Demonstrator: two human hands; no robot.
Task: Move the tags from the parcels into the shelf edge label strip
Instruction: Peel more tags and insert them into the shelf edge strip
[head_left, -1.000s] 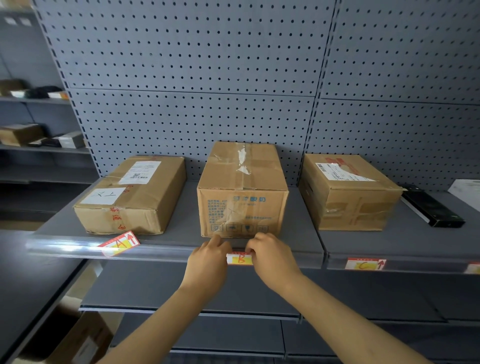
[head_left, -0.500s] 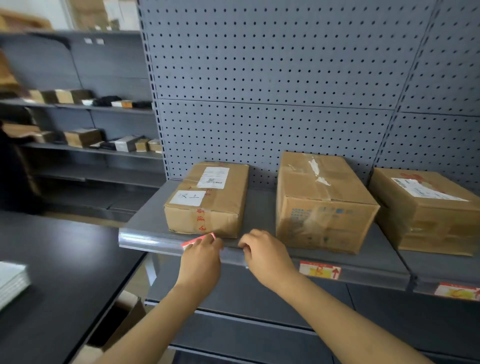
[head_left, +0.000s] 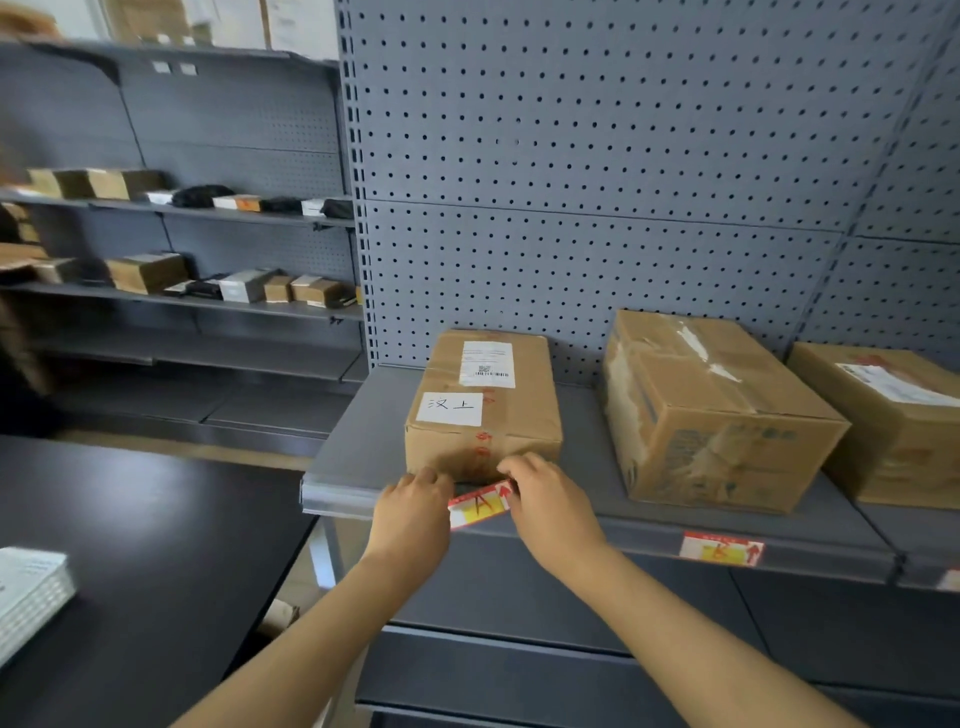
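- Head view: both hands are at the front edge of the grey shelf (head_left: 358, 431), just before the left parcel (head_left: 483, 405).
- The left hand (head_left: 413, 512) holds the left end of the tag marked A (head_left: 479, 505); its fingers are curled at the tag's edge.
- The right hand (head_left: 550, 506) pinches the right end of the same tag with bent fingers.
- The tag, red and yellow, is tilted, its right end higher. It lies over the shelf edge label strip (head_left: 337, 498); whether it sits inside the strip I cannot tell.
- A second tag (head_left: 721, 548) sits flat in the strip below the middle parcel (head_left: 717, 415).
- A third parcel (head_left: 893, 421) stands at the right, and a bit of another tag (head_left: 950, 579) shows at the picture's edge.
- A dark table (head_left: 156, 545) is at the left, with a white stack (head_left: 28, 592) on it.
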